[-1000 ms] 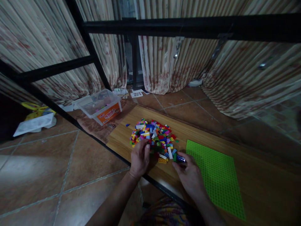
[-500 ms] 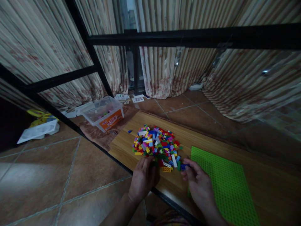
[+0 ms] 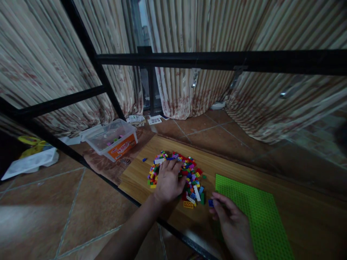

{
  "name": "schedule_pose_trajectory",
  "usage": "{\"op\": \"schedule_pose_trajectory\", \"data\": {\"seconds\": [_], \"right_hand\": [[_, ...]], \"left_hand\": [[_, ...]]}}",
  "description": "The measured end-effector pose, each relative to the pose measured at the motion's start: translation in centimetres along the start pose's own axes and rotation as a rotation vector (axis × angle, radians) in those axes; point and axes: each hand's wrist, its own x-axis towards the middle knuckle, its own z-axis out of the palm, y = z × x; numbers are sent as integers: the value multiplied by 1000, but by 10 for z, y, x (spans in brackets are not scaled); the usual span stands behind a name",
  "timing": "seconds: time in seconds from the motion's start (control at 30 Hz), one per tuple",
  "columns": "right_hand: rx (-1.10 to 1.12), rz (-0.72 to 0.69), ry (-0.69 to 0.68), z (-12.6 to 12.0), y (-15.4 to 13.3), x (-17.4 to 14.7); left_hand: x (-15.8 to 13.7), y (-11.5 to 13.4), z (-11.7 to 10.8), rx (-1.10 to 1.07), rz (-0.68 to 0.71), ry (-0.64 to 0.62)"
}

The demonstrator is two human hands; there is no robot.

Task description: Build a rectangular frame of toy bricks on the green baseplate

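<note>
the left hand (image 3: 168, 180) is now lying flat across the pile of bricks (image 3: 189, 173), fingers spread apart and covering its middle, where a moment ago it was only touching the pile's near edge; it looks to be sifting through the heap rather than holding any one piece. the right hand (image 3: 230, 220) is staying beside the near corner of the green baseplate (image 3: 252, 213), its fingers pinched together on a small blue brick (image 3: 210, 203) (the same one it was gripping a second ago, as far as the dim light shows). pile and baseplate are both sitting on the wooden board (image 3: 151, 144), just beside each other. off the board to the left, a clear plastic tub (image 3: 114, 139) with an orange label is standing open on the tiled floor (image 3: 54, 216), and only a few small coloured pieces are showing inside it; most of the bricks are lying out on the board.
</note>
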Motion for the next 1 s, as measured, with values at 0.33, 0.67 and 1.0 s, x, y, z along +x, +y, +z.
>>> {"op": "schedule_pose_trajectory", "data": {"seconds": [0.33,0.67,1.0], "right_hand": [[171,116,1,3,-11,1],[367,141,-200,42,-53,2],[-129,-264,-86,55,-30,-1]], "left_hand": [[1,4,3,-21,28,-11],[-37,35,1,-785,-262,36],[-46,56,25,-1164,-549,138]]}}
